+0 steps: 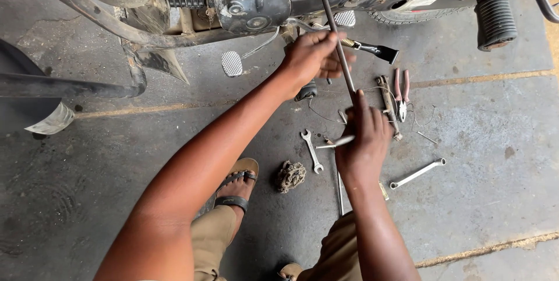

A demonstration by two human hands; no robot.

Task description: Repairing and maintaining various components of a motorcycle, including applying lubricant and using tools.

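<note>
Rod [336, 28] between both hands' fingers [326, 54]

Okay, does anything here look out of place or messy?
Tools lie scattered on the concrete floor: two spanners, pink-handled pliers, loose wire and a dirty rag. Both hands grip a long metal rod.

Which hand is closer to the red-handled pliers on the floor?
The right hand. It holds the lower end of the long metal rod, just left of the pliers. The left hand grips the rod higher up, farther left.
</note>
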